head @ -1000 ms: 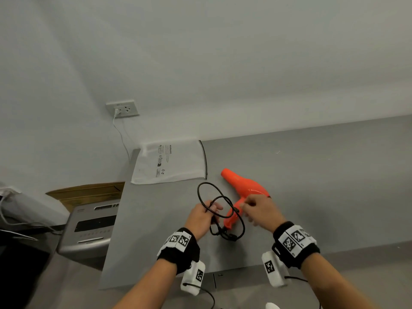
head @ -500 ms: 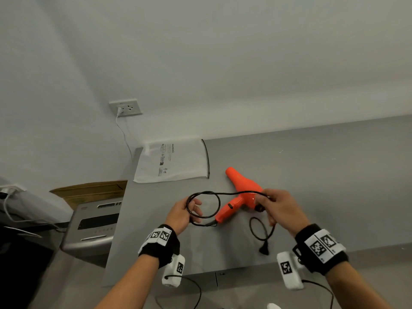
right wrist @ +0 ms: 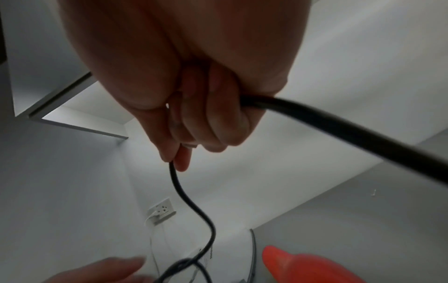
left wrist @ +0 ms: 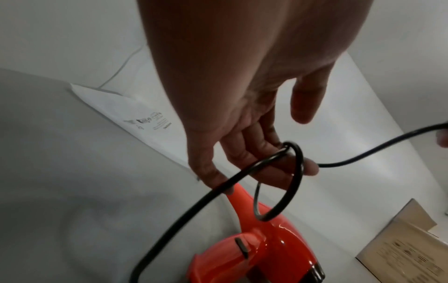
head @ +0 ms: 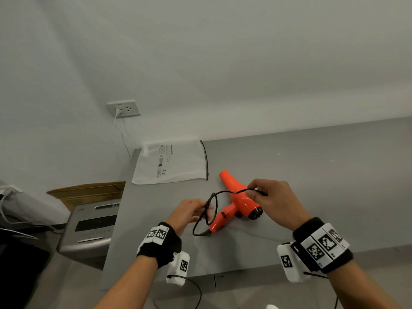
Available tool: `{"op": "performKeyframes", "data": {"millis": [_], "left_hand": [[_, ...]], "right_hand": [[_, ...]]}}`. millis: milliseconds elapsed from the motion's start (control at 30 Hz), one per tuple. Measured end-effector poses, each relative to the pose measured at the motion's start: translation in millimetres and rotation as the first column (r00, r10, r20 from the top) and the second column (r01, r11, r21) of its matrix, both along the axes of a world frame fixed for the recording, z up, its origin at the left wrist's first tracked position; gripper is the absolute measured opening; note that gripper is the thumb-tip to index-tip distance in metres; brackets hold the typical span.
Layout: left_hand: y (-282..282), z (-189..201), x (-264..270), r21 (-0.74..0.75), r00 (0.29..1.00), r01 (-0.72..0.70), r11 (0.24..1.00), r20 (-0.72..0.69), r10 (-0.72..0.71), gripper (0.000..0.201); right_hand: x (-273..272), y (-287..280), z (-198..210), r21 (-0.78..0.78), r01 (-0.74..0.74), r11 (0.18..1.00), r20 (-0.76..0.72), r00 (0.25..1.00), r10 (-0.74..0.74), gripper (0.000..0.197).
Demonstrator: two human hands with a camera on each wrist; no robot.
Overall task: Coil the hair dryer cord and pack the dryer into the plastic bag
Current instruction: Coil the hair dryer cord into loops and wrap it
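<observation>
The orange hair dryer (head: 236, 195) lies on the grey table (head: 312, 175), nozzle toward the far left. Its black cord (head: 227, 192) runs from the handle end in loops to both hands. My left hand (head: 189, 212) is left of the handle; in the left wrist view, cord (left wrist: 298, 181) loops hang over its nearly straight fingers (left wrist: 254, 153), thumb lifted away. My right hand (head: 254, 192) hovers over the dryer body and pinches the cord (right wrist: 194, 206) between thumb and fingertip (right wrist: 179, 160); more cord passes through its curled fingers. The white plastic bag (head: 178, 166) lies flat at the table's far left corner.
A wall socket (head: 123, 108) with a white cable plugged in is above the bag. Left of the table, lower down, stand a grey machine (head: 89, 228) and a cardboard box (head: 89, 190). The table's near edge runs just in front of my wrists.
A second ago both hands met at the coil by the handle; the right hand then drew off to the right along the cord. The plug end that hung below it is out of sight now.
</observation>
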State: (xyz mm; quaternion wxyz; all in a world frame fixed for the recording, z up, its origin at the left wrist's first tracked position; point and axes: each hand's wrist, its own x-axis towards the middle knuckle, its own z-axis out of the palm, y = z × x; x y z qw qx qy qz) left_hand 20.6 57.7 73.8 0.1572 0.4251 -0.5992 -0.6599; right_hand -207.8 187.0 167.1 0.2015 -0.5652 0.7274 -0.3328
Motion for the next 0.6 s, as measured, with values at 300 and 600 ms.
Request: {"op": "performKeyframes", "data": {"millis": [300, 600], "left_hand": [[1.3, 14.0, -10.1, -0.137, 0.997, 0.065, 0.988, 0.05, -0.059, 0.024], [2.7, 26.3, -18.0, -0.377, 0.972, 0.182, 0.908, 0.211, -0.107, 0.017]], "right_hand": [[15.8, -17.7, -43.9, 0.215, -0.133, 0.968, -0.022, 0.99, 0.141, 0.032], [42.3, -44.9, -56.2, 0.227, -0.251, 0.941, -0.096, 0.956, 0.278, 0.032]]}}
